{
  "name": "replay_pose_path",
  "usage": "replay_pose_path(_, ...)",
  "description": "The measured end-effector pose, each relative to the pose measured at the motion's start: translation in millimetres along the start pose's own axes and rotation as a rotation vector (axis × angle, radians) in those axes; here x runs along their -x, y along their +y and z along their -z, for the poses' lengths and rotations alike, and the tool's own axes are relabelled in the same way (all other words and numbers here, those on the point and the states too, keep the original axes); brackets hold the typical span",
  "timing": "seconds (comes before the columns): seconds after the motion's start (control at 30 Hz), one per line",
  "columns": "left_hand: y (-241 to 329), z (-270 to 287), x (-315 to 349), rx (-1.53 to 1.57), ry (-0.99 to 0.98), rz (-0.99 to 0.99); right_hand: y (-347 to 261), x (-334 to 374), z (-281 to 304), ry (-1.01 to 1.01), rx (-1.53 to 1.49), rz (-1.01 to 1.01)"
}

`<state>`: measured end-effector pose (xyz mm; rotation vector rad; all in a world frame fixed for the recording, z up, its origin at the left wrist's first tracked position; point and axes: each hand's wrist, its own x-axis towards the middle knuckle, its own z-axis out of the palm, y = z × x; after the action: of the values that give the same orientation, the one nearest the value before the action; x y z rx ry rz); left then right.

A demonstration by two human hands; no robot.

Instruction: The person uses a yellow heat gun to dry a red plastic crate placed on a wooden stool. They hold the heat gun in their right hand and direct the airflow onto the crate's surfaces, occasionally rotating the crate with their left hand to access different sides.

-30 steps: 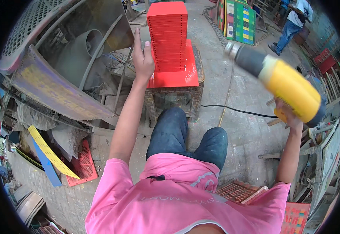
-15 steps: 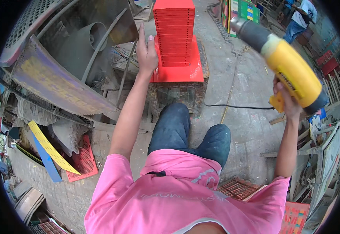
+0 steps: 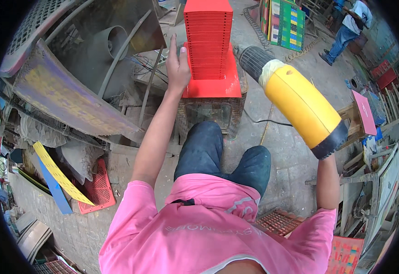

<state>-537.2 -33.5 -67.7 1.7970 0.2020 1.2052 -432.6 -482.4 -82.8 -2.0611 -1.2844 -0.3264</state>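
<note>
A tall stack of red, flat plastic-looking pieces with small dark holes along their edges (image 3: pixel 208 48) stands on a shiny red sheet (image 3: pixel 211 88). Beneath the sheet is a woven stool-like stand (image 3: pixel 236 107) in front of my knees. My left hand (image 3: pixel 178 68) is upright at the left side of the stack, fingers straight and thumb apart, holding nothing. A yellow heat gun (image 3: pixel 300 100) with a dark nozzle hangs to the right of the stack, its nozzle pointing up and left. My right forearm (image 3: pixel 328 182) reaches up to it; the gun's body hides my right hand.
At the left stands a dusty machine with a curved, paint-stained panel (image 3: pixel 67 93). A black cord (image 3: pixel 268 121) crosses the floor from the stand. A red crate (image 3: pixel 100 189) lies lower left, wooden racks (image 3: pixel 373 182) at right. Another person (image 3: pixel 348 29) stands far right.
The heat gun has swung left and nearer the stack, and its body now covers my right hand. My left hand stays beside the stack, shifted slightly right and down in the picture.
</note>
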Motion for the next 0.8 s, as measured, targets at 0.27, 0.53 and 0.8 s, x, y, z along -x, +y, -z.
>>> replay_pose_path(0.27, -10.1, 3.9, -2.5, -0.048, 0.041, -0.073, -103.7, -66.1, 9.2, -0.421, -0.334, -0.079)
replay_pose_path(0.53, -13.5, 3.7, -6.9, -0.034, 0.081, -0.066, -96.5, -56.0, 0.8, 0.043, -0.726, -0.356)
replay_pose_path(0.8, -12.5, 9.1, -7.4, -0.029, 0.038, -0.011, -117.1, -80.0, 2.9, -0.409, -0.123, 0.159)
